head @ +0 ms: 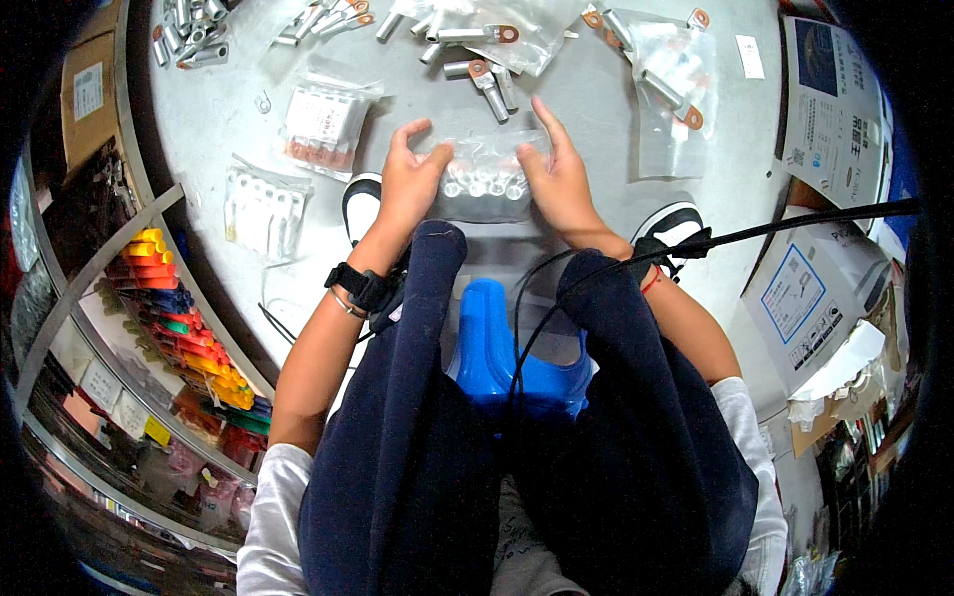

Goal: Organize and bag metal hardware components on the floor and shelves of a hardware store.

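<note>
Between my two hands is a clear plastic bag of metal cable lugs [484, 186], their round tube ends facing me. My left hand [417, 175] holds its left side, thumb on top and index finger raised. At its right side my right hand [559, 175] has its thumb on the plastic, with the index finger stretched forward. Just beyond lie loose copper-and-aluminium lugs [488, 93]. To the left are a filled bag with a paper label [320, 115] and another bag of lugs [267, 208]. A larger bag with lugs [674, 97] lies to the right.
More loose lugs [192, 33] lie at the far left of the grey floor [596, 45]. Shelves with coloured sleeves [201, 335] stand at left, cardboard boxes [835, 112] at right. A black cable [805, 220] crosses over my right knee. A blue plastic stool [484, 350] is under me.
</note>
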Tool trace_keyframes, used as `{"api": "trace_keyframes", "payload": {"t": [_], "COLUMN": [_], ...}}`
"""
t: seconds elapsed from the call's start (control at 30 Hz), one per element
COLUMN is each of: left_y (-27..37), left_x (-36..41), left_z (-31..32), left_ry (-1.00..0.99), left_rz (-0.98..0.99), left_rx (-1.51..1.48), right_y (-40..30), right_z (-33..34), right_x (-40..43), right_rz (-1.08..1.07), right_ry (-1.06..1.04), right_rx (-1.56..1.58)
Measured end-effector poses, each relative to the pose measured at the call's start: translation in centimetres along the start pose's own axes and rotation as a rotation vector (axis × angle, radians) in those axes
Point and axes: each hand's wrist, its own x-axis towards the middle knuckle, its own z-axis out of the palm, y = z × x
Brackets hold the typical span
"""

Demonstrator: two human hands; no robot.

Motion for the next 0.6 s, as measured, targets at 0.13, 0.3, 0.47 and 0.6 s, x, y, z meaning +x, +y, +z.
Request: {"api": "trace_keyframes", "payload": {"t": [0.13, 0.3, 0.47, 0.6], "left_y": [0.4, 0.7, 0.8, 0.3], "left_x": [-0.5, -0.6, -1.8, -2.6], "left_z": [-0.5, -2.3, -3.4, -4.0], "left_ry": [-0.032, -0.208, -0.349, -0.329], "left_rz": [0.035, -0.159, -0.183, 0.345], "left_rx": [-0.085, -0.236, -0.168, 0.563], "right_y": [-2.5, -2.5, -3.2, -3.3], "right_z": [-0.4, -0.3, 0.4, 0.5], "right_x": [-0.5, -1.6, -2.1, -2.2], "right_rz": [-0.196, -0.820, -0.709, -0.710], "right_ry": [-0.193, -0.380, -0.457, -0.477], "right_rx": [-0.560, -1.070, -1.180, -1.133]}}
